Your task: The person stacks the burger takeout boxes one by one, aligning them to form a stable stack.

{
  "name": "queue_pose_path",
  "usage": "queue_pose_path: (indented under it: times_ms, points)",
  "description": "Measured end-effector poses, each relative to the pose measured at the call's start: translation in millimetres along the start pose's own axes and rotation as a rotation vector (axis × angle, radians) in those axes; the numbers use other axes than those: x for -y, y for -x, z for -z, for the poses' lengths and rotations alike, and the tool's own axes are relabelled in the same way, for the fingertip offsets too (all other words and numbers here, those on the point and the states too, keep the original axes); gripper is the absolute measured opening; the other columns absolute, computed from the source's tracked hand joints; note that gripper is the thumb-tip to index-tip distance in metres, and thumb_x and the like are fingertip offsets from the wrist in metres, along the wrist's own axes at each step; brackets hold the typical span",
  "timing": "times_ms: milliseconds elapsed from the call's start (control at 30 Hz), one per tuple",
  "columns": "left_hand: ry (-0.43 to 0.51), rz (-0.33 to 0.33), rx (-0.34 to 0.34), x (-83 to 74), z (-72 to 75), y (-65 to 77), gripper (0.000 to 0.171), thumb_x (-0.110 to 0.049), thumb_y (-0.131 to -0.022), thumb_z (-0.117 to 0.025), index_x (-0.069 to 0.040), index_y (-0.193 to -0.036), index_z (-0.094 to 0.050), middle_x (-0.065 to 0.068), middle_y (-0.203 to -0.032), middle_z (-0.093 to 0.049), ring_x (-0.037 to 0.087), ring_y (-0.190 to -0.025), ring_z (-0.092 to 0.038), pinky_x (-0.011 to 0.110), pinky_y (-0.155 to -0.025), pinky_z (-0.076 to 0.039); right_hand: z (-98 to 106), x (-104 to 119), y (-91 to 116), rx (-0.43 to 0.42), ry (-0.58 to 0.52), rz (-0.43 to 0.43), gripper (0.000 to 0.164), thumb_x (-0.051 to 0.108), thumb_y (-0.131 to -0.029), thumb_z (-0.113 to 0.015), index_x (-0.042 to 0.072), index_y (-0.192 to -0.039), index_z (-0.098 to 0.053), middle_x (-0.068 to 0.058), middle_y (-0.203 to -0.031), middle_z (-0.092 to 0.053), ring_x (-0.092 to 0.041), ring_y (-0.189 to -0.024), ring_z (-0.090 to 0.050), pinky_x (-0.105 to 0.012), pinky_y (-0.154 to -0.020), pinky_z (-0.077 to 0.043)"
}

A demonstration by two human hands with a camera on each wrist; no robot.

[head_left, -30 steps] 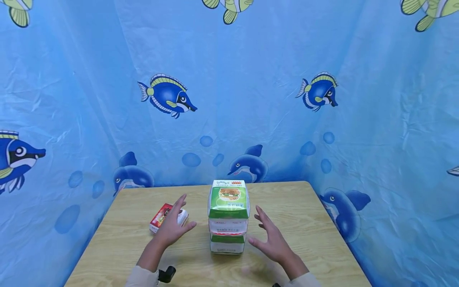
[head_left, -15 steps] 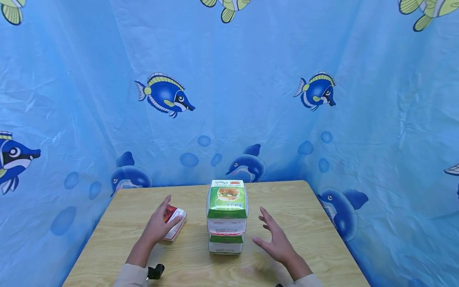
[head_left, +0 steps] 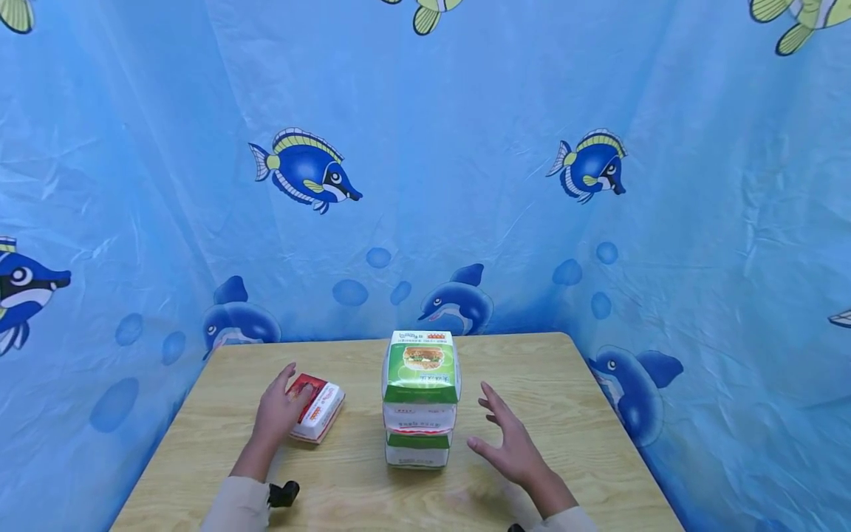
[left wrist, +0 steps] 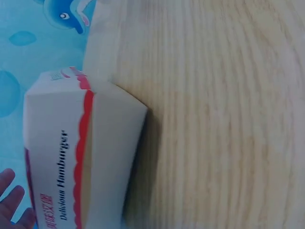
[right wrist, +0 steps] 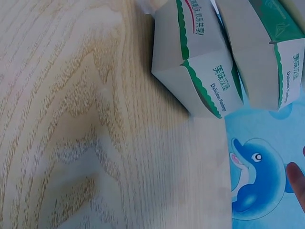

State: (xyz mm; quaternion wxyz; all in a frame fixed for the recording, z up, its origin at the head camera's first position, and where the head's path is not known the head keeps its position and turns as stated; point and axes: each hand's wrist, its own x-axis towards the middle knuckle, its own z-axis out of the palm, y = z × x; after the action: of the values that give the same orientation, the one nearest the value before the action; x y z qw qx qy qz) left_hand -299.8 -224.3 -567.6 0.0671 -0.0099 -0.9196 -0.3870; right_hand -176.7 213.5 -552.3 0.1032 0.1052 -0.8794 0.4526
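Observation:
A red-and-white hamburger box lies on the left part of the table, turned at an angle. My left hand is over its left side, fingers extended, thumb across the red lid; whether it touches cannot be told. In the left wrist view, fingertips show beyond the white box. Green-and-white hamburger boxes stand stacked mid-table, an upper one on a lower one. To the right of this stack my right hand hovers, fingers spread, holding nothing. One of its fingers enters the right wrist view.
The light wooden table has rounded far corners. Behind it and along both sides hangs a blue curtain printed with fish and dolphins. A black wrist camera mount sits at my left cuff.
My left hand has moved left, from the box's near right side to its left side, uncovering more of the white face. The right hand has drifted slightly right. The green stack stays put.

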Motion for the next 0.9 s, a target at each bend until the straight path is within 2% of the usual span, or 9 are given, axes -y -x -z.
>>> queue_pose_path:
  times_ms: [133,267,367,500,533,633,700,767,900]
  points:
    - [-0.055,0.010,-0.014,6.7,-6.0,-3.9,0.069,-0.033,-0.095,-0.062,-0.003,-0.150,-0.033,0.026,-0.146,-0.039,0.046,-0.134,-0.032,0.061,-0.106,-0.028,0.7,1.9,-0.9,0.007,-0.019,0.004,0.087,0.044,-0.085,-0.072,0.038,-0.155,-0.019,-0.006,-0.152,-0.037,-0.033,-0.126,-0.050,-0.057,-0.096,-0.044]
    - [-0.066,0.041,-0.019,14.3,-9.8,-6.8,0.067,-0.032,-0.093,-0.065,0.001,-0.146,-0.038,0.030,-0.144,-0.038,0.047,-0.133,-0.032,0.059,-0.108,-0.027,1.5,5.7,-3.6,0.016,-0.026,0.016,0.084,0.041,-0.088,-0.069,0.039,-0.155,-0.018,-0.006,-0.153,-0.036,-0.031,-0.128,-0.048,-0.055,-0.097,-0.044]
    - [-0.049,0.102,0.007,18.1,-9.4,-8.4,0.074,-0.039,-0.093,-0.064,0.002,-0.147,-0.035,0.031,-0.145,-0.035,0.048,-0.134,-0.031,0.059,-0.108,-0.027,2.6,8.4,-6.5,0.011,-0.023,0.043,0.082,0.040,-0.089,-0.066,0.037,-0.155,-0.018,-0.005,-0.155,-0.034,-0.030,-0.130,-0.047,-0.053,-0.096,-0.045]
    - [-0.043,0.209,0.082,19.3,-6.2,-6.6,0.094,-0.057,-0.091,-0.059,0.007,-0.149,-0.023,0.037,-0.145,-0.030,0.051,-0.133,-0.029,0.061,-0.106,-0.028,3.5,11.6,-10.5,0.001,-0.027,0.072,0.081,0.040,-0.089,-0.065,0.036,-0.156,-0.017,-0.007,-0.154,-0.034,-0.033,-0.128,-0.048,-0.054,-0.095,-0.046]
    - [-0.045,0.232,0.100,19.3,-5.8,-4.7,0.099,-0.062,-0.089,-0.058,0.009,-0.148,-0.022,0.038,-0.143,-0.031,0.052,-0.131,-0.031,0.062,-0.105,-0.029,3.5,12.2,-11.4,0.001,-0.024,0.078,0.082,0.041,-0.089,-0.064,0.036,-0.156,-0.017,-0.008,-0.154,-0.035,-0.033,-0.128,-0.048,-0.054,-0.095,-0.046]
    - [-0.034,0.271,0.117,18.7,-7.5,2.7,0.102,-0.070,-0.082,-0.060,0.013,-0.137,-0.040,0.035,-0.128,-0.049,0.046,-0.114,-0.050,0.058,-0.094,-0.041,4.5,15.0,-13.9,0.002,-0.029,0.091,0.082,0.041,-0.089,-0.065,0.036,-0.156,-0.017,-0.008,-0.154,-0.034,-0.033,-0.128,-0.048,-0.055,-0.095,-0.046]
    - [-0.029,0.258,0.121,18.3,-11.3,7.0,0.099,-0.071,-0.079,-0.062,0.014,-0.127,-0.050,0.028,-0.114,-0.059,0.038,-0.101,-0.057,0.052,-0.087,-0.046,5.2,16.2,-15.3,0.003,-0.030,0.100,0.083,0.040,-0.089,-0.065,0.036,-0.156,-0.017,-0.007,-0.155,-0.033,-0.033,-0.129,-0.047,-0.055,-0.095,-0.046]
    - [0.027,0.242,0.139,18.0,-16.4,8.5,0.091,-0.067,-0.079,-0.066,0.011,-0.123,-0.054,0.021,-0.105,-0.062,0.030,-0.093,-0.058,0.049,-0.083,-0.047,5.7,17.1,-16.6,0.006,-0.032,0.101,0.083,0.040,-0.088,-0.065,0.036,-0.156,-0.017,-0.005,-0.156,-0.031,-0.033,-0.130,-0.046,-0.056,-0.095,-0.045]
    - [0.130,0.168,0.234,17.3,-21.8,3.7,0.080,-0.050,-0.084,-0.072,0.007,-0.134,-0.047,0.017,-0.114,-0.061,0.028,-0.101,-0.057,0.048,-0.089,-0.045,5.5,18.6,-19.2,-0.003,-0.023,0.092,0.084,0.041,-0.088,-0.066,0.037,-0.155,-0.017,-0.006,-0.154,-0.035,-0.033,-0.129,-0.047,-0.057,-0.095,-0.045]
